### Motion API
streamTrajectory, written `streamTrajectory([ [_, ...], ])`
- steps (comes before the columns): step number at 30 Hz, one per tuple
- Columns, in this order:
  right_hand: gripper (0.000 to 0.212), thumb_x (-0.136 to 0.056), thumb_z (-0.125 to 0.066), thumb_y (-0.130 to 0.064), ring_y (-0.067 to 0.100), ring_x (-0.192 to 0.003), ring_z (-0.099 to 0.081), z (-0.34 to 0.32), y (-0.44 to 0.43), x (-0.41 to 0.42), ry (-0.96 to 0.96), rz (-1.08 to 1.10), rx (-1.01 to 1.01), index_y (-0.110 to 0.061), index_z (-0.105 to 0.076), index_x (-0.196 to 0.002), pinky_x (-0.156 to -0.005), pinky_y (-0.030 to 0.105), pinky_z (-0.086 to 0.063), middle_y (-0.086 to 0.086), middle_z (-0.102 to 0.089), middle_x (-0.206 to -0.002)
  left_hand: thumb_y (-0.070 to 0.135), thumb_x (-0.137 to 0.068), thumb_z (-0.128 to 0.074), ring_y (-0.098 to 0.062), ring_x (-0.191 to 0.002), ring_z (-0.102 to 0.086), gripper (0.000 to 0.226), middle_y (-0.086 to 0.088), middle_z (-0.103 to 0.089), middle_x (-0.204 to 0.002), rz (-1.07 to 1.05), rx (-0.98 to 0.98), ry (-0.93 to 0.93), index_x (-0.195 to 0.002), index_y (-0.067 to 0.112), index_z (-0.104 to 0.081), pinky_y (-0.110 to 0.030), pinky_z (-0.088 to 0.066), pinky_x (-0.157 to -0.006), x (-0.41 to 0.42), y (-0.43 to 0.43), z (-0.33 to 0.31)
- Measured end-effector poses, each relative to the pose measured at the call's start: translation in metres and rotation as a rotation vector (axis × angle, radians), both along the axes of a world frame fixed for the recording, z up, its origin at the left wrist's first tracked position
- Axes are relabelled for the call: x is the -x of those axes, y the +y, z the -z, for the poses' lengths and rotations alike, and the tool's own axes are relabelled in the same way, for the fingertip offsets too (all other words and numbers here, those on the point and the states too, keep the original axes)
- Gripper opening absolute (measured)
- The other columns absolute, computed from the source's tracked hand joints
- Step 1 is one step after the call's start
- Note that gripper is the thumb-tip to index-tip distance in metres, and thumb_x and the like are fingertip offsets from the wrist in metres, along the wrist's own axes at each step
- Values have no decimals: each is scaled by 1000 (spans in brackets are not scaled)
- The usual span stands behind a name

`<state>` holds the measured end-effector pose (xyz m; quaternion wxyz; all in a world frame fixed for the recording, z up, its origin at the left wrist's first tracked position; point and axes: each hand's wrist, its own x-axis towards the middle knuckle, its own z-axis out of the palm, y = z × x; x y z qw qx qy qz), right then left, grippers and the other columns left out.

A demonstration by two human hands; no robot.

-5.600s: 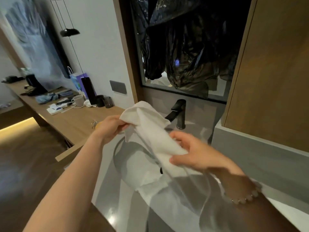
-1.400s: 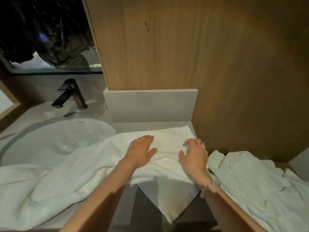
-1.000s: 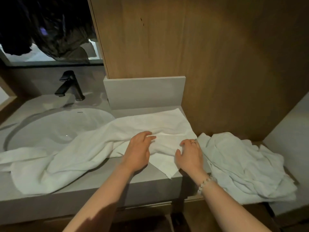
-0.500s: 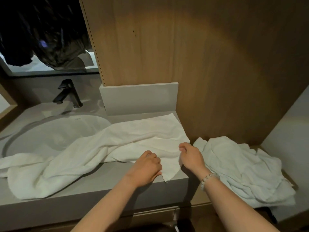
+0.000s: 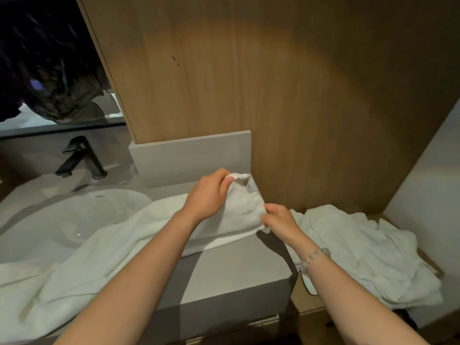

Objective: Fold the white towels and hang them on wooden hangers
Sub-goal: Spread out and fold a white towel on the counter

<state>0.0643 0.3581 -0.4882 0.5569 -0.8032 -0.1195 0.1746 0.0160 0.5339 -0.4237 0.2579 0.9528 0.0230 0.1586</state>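
A long white towel [image 5: 104, 247] lies across the grey counter [image 5: 231, 272] and over the front of the basin. Its right end is folded back onto itself, with a small label showing near the far corner. My left hand [image 5: 209, 197] pinches the far corner of that folded end. My right hand [image 5: 278, 219] pinches the near right corner at the counter's right edge. A second white towel [image 5: 361, 247] lies crumpled on a lower wooden shelf to the right. No hanger is in view.
A white basin [image 5: 49, 220] with a black tap [image 5: 82, 158] sits at the left. A grey upstand and a wooden panel [image 5: 273, 83] rise right behind the counter. A white wall [image 5: 435, 183] bounds the right side of the shelf.
Both hands took the towel's near right corner at the counter's front edge and carried it away from me, folding the end over. Earlier the towel was brought from the basin and spread flat.
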Motion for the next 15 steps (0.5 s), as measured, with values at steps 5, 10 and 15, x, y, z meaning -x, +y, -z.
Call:
streamTrajectory([
  [5,31,-85,-66,-20,14,-59,-35,19,-9,-28,-134,-1,142,-11,-45,-63,-57,25,-29,0,-35,-58,33,-101,-38,-33,-93,-56,22,-11,-65,-95,-10,-58,-8,-88,18,-47,-34,-34,-65,-33,0,3],
  [10,30,-83,-70,-22,11,-53,-42,29,-12,-65,-78,-138,297,-9,-55,-59,-59,20,-38,0,-44,-52,34,-101,-37,-37,-95,-56,33,-17,-64,-99,-80,-145,169,-95,7,-54,-36,-36,-67,-86,9,32],
  [15,26,-84,-67,-27,13,-57,-54,23,4,-111,30,-399,491,-6,-65,-68,-64,25,-45,2,-54,-58,40,-93,-52,-22,-82,-55,24,-2,-57,-83,-83,-25,438,-86,17,-55,-27,-36,-66,-128,35,59],
])
